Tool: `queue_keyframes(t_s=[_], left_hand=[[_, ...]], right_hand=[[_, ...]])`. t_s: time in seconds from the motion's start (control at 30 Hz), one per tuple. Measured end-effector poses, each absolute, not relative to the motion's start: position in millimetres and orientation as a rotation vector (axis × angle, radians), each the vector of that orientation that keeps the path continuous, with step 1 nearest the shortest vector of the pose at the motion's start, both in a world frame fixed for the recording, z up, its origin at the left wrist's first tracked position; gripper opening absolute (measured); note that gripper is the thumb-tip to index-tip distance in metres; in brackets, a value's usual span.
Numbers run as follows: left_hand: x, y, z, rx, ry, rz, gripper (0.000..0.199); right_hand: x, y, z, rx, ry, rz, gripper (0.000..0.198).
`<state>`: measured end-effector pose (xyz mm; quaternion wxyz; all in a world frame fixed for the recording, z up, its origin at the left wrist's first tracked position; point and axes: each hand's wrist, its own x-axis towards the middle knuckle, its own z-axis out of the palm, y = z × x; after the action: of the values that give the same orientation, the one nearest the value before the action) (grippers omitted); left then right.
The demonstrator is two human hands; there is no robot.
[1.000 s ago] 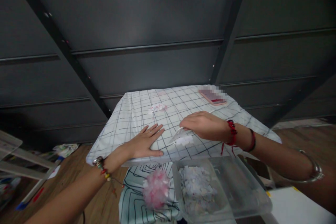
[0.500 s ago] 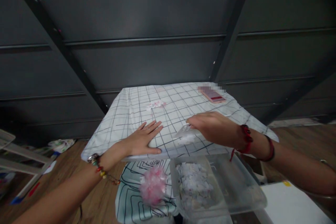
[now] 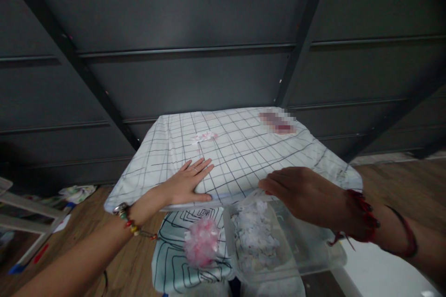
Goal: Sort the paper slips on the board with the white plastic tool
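My left hand (image 3: 191, 181) lies flat with spread fingers on the white checked tablecloth (image 3: 233, 148), near its front edge. My right hand (image 3: 296, 190) is closed, its fingers pinching a thin translucent plastic piece (image 3: 251, 198) whose exact kind I cannot make out. That piece is at the back rim of a clear plastic box (image 3: 292, 260) that stands just below the table edge. Small white scraps (image 3: 256, 236), like bits of paper, are heaped in the box's left part. To the left of the box sits a fluffy pink and white ball (image 3: 202, 242) on a patterned green cloth (image 3: 170, 260).
A small strip of white and pink bits (image 3: 205, 137) lies farther back on the tablecloth. At the back right is a pink phone (image 3: 278, 123), partly blurred out. Dark panels (image 3: 195, 83) rise behind the table. A white surface (image 3: 379, 269) stands at the lower right.
My right hand has moved down and toward me, bringing the plastic piece from the tabletop to the box's back rim. White bits at the table's front edge are gone. My left hand stays put.
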<state>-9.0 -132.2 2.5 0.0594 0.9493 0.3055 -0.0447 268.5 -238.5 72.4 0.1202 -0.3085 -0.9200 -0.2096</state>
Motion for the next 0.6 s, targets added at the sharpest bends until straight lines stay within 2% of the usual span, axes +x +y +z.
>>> queue_keyframes(t_s=[0.27, 0.37, 0.6], left_hand=[[-11.7, -129.0, -0.8, 2.892, 0.893, -0.133, 0.085], [-11.4, -129.0, -0.1, 2.892, 0.881, -0.148, 0.084], [-9.1, -131.0, 14.6, 2.830, 0.874, -0.271, 0.085]], right_hand=[[277.4, -218.6, 93.0, -1.085, -2.615, -0.454, 0.020], [273.7, -188.1, 100.2, -1.153, -2.557, -0.558, 0.017], [248.1, -130.0, 82.5, -1.222, -2.640, -0.533, 0.020]])
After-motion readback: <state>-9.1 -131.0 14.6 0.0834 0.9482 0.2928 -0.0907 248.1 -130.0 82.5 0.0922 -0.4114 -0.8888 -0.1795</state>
